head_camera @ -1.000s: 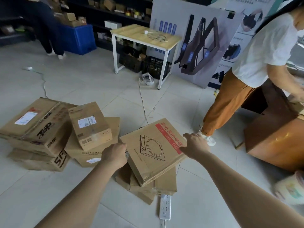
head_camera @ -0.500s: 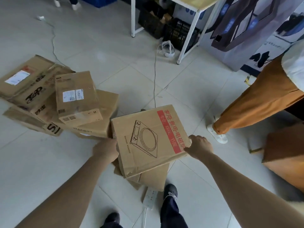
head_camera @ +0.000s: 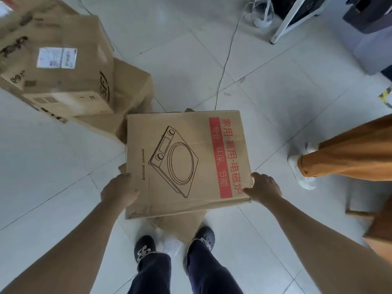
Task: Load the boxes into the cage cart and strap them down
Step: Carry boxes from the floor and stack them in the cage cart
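Note:
A flat cardboard box (head_camera: 186,162) printed with a cooktop drawing and a red strip of characters is held above the floor in front of me. My left hand (head_camera: 119,190) grips its near left edge and my right hand (head_camera: 264,188) grips its near right corner. Another flat box (head_camera: 180,225) lies on the floor beneath it, partly hidden. A pile of brown boxes (head_camera: 63,66) with white labels sits at the upper left. No cage cart or strap is in view.
My two dark shoes (head_camera: 174,247) stand just behind the lower box. Another person's orange trouser leg and white shoe (head_camera: 303,166) are at the right. A white cable (head_camera: 224,64) runs across the tiled floor toward a white table leg (head_camera: 286,24). A brown box (head_camera: 379,230) sits at the right edge.
The box with the cooktop drawing has come up off the stack and toward me in both hands. My view has tilted steeply down, so my own feet now show.

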Available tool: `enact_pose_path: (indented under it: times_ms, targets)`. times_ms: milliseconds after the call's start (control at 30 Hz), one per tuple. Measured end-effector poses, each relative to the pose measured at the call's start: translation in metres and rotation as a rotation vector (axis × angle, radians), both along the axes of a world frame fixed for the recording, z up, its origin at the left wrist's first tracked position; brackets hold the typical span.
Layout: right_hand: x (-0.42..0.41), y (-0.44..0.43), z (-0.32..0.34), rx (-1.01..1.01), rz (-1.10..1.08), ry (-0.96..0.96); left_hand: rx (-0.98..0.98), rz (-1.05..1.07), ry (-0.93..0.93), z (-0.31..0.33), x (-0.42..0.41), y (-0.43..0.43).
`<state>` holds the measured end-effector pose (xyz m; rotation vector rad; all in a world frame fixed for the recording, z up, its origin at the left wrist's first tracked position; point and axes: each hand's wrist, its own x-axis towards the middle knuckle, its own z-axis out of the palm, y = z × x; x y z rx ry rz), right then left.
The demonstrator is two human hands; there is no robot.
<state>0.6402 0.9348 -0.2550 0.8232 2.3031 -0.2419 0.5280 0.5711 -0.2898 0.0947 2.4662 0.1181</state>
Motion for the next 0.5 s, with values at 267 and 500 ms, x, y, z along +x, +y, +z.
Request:
enact_pose_path:
  times_ms: [267,500]
  targets:
    - [-0.02,0.019,-0.095,0.011,-0.188,0.088,0.074,0.306,0.008,-0.085,-0.012,-0.007]
    - [-0.022,0.027,-0.136,-0.084,-0.465,0.175,0.279,0.469,-0.027,-0.098,-0.01,-0.006]
